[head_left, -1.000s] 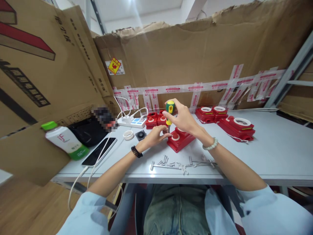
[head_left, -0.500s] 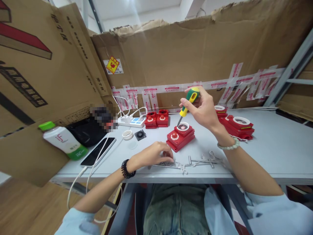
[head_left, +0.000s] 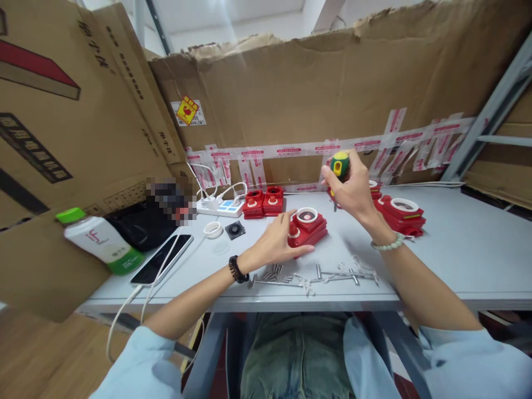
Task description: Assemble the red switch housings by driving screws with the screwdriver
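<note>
My left hand (head_left: 275, 241) rests against the front left corner of a red box (head_left: 310, 228) with a white ring on top, fingers over its edge and thumb along its front. My right hand (head_left: 353, 191) is closed round a screwdriver with a green and yellow handle (head_left: 339, 165), held upright just right of and behind that box, its tip above the table. A pile of small screws (head_left: 276, 273) and long metal pins (head_left: 336, 274) lies near the table's front edge, just below my left hand.
More red boxes sit at the back (head_left: 263, 201) and right (head_left: 401, 213). A white power strip (head_left: 220, 206), white ring (head_left: 213, 229), small black part (head_left: 235, 228), phone on a cable (head_left: 162, 258) and tilted green-capped bottle (head_left: 100, 241) lie left. Cardboard walls (head_left: 291, 94) surround the grey table (head_left: 457, 260).
My left hand left the screw pile and moved up to the red box. My right hand swung the screwdriver from a slant over the box to upright at its right.
</note>
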{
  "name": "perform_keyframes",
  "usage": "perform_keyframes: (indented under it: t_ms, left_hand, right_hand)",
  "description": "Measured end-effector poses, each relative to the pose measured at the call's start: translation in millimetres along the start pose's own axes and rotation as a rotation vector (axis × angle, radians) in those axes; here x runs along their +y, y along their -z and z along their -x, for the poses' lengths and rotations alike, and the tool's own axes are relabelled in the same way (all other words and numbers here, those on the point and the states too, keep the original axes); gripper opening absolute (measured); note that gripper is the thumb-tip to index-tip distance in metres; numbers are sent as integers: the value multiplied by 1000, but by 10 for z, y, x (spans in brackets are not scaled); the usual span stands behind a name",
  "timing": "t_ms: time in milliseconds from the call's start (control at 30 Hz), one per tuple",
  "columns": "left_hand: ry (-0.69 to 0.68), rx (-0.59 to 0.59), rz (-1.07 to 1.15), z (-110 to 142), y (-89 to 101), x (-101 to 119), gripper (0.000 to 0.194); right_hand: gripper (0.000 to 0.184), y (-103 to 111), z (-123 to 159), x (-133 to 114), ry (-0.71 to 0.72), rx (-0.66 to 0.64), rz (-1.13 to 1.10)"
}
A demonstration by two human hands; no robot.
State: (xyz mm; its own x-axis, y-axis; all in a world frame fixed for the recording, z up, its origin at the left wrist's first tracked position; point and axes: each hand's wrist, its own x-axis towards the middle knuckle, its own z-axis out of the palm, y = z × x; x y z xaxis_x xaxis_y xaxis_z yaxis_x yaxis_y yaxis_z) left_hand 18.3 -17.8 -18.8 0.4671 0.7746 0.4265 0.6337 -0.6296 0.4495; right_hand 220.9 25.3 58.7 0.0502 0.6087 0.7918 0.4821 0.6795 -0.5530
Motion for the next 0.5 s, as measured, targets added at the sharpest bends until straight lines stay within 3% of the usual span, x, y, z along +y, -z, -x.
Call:
perform_keyframes:
  t_ms: [133,300,500]
  left_hand:
    - [49,-118,41,-71,-52,-85,89]
    - [-22,-240,156,-50,115,-273,88]
    - [-77,-241,322,-76,180,-388,89]
  right_hand:
    - [18,57,37,173,-2,-205,71]
    - [31,46,90,376,-85,-495,79]
    - [41,44,108,349,-159,-449,7]
